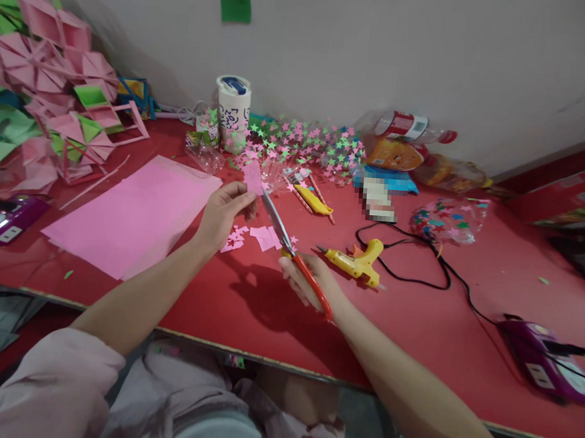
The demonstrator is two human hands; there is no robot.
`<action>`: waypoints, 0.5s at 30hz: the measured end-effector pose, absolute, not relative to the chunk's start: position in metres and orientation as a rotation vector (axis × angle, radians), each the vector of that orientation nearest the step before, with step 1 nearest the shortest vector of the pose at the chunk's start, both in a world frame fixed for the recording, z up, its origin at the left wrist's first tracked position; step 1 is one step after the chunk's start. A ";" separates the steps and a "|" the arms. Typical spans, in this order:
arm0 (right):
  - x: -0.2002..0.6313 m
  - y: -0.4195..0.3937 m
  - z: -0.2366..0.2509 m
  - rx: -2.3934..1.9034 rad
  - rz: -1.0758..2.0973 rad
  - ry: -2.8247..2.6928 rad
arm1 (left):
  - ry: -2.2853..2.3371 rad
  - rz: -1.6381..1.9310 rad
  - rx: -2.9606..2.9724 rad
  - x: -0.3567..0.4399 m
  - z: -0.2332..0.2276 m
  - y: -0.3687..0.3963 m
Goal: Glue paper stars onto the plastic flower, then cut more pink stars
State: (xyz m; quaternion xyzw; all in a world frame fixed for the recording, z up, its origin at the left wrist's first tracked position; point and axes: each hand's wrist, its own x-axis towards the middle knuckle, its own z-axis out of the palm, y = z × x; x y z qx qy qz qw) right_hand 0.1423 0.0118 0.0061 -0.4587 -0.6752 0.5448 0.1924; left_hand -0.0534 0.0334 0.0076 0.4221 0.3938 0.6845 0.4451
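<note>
Between the thumb and fingers of my left hand (227,213) is a small piece of pink paper (253,177), held up over the table. My right hand (313,282) grips a pair of scissors (290,247) with red-orange handles. Its blades point up and left, with the tips at the paper's lower right edge; whether they touch it I cannot tell. Below the hands lie small pink paper scraps (235,239) and a few larger pink pieces (266,237). Large pink sheets (132,218) lie flat to the left of my left hand.
A yellow glue gun (357,262) with a black cord lies right of my right hand. Behind are star-covered clear plastic (302,146), a yellow cutter (314,200), a white tumbler (234,111) and plastic bottles (404,127). Purple power strips (538,359) and pink paper crafts (57,62) flank the sides.
</note>
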 end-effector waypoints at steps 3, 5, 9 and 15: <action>0.142 0.011 0.006 -1.276 1.546 -1.881 | 0.960 1.717 1.029 -0.054 0.007 0.034; 0.142 0.010 0.006 -1.283 1.553 -1.864 | 0.956 1.726 1.030 -0.054 0.008 0.034; 0.142 0.010 0.007 -1.291 1.549 -1.875 | 0.976 1.735 1.037 -0.054 0.009 0.034; 0.143 0.014 0.007 -1.317 1.577 -1.915 | 0.979 1.743 1.047 -0.055 0.008 0.034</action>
